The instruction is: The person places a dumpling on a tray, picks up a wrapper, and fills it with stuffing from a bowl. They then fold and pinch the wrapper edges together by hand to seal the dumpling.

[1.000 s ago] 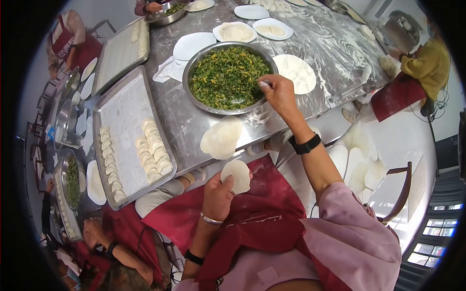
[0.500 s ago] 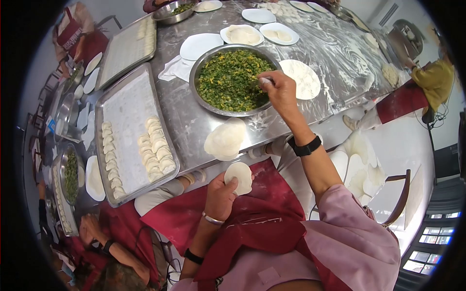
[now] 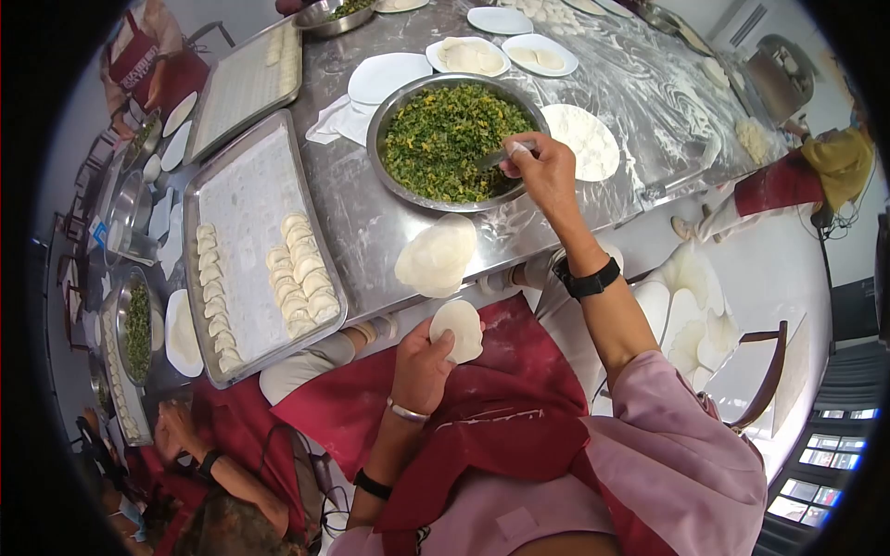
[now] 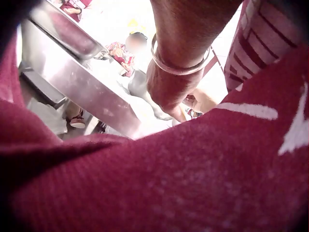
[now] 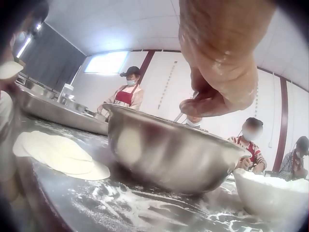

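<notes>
Left hand [image 3: 425,368]: grip pinching a round wrapper [image 3: 456,332] near the bench's [image 3: 357,255] front edge. Right hand [image 3: 545,171]: grip pinching a utensil handle [image 3: 517,148] over the filling bowl [image 3: 379,165], near that edge.

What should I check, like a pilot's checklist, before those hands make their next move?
1. Dough round held securely: ok; the left hand pinches it between thumb and fingers.
2. Dough round bare on top: ok; no greens show on its visible face.
3. Metal utensil in hand: ok; the right hand grips its handle over the bowl.
4. Utensil loaded with greens: cannot tell; its far end is hidden among them.
5. Spare dough stack well back from the edge of the table: not ok; it lies right by the edge.
</notes>
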Action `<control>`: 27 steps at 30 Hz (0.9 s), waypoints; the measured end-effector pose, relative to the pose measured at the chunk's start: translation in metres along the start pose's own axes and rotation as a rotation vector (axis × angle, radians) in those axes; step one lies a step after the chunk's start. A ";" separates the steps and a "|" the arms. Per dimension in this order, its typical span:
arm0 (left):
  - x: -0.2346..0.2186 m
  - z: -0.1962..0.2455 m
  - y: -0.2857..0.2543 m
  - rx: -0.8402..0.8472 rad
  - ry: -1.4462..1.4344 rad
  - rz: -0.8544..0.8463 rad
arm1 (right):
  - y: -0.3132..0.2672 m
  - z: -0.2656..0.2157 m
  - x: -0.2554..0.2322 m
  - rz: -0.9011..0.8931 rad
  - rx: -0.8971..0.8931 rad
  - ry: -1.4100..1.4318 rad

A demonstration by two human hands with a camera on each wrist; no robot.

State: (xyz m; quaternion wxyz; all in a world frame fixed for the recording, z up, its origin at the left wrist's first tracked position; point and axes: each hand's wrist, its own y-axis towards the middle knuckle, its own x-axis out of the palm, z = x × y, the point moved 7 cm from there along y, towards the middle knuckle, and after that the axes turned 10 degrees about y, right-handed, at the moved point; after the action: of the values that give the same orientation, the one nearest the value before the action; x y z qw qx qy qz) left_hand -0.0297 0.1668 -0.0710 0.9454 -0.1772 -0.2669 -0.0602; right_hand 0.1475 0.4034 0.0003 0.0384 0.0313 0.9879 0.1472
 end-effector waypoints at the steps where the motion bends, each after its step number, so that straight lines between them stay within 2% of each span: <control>1: 0.000 0.000 0.000 0.001 0.002 0.000 | 0.001 -0.002 -0.003 0.050 -0.022 0.037; 5: 0.002 0.003 0.002 0.013 -0.006 0.000 | 0.001 -0.003 0.003 0.063 0.002 -0.088; 8: 0.000 0.006 0.003 0.017 -0.013 0.004 | 0.004 0.009 0.016 0.013 -0.080 -0.209; 11: -0.003 0.008 0.005 0.028 -0.018 0.011 | 0.002 0.016 0.029 -0.026 0.084 -0.119; 23: -0.010 0.052 0.028 0.128 -0.070 0.056 | 0.005 0.036 0.047 -0.057 0.284 0.191; 27: -0.023 0.064 0.044 0.177 -0.071 0.073 | 0.006 0.037 0.051 -0.030 0.414 0.286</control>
State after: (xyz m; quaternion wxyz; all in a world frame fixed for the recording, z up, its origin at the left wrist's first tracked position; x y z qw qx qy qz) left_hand -0.0714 0.2317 -0.0458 0.9488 -0.1046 -0.2980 0.0043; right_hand 0.1003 0.4233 -0.0371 -0.1068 0.0025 0.9927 -0.0558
